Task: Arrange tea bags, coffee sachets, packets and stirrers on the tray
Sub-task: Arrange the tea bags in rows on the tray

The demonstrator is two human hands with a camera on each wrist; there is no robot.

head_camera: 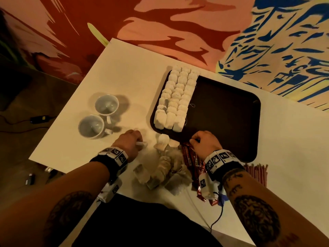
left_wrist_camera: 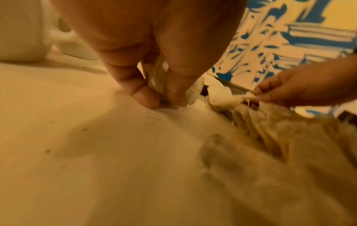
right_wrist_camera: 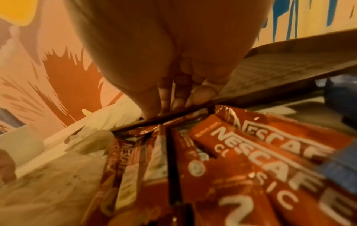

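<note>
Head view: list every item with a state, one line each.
tray: left part filled with three rows of tea bags, the rest bare
loose tea bags: heaped on table, off tray
coffee sachets: piled off tray
stirrers: on table
two cups: upright
left hand: pinching a tea bag
right hand: fingers curled, pinching a tea-bag corner

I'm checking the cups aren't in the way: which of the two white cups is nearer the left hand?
The nearer cup, closest to the table's front edge; the left hand sits just to its right, while the other cup stands farther back.
</note>
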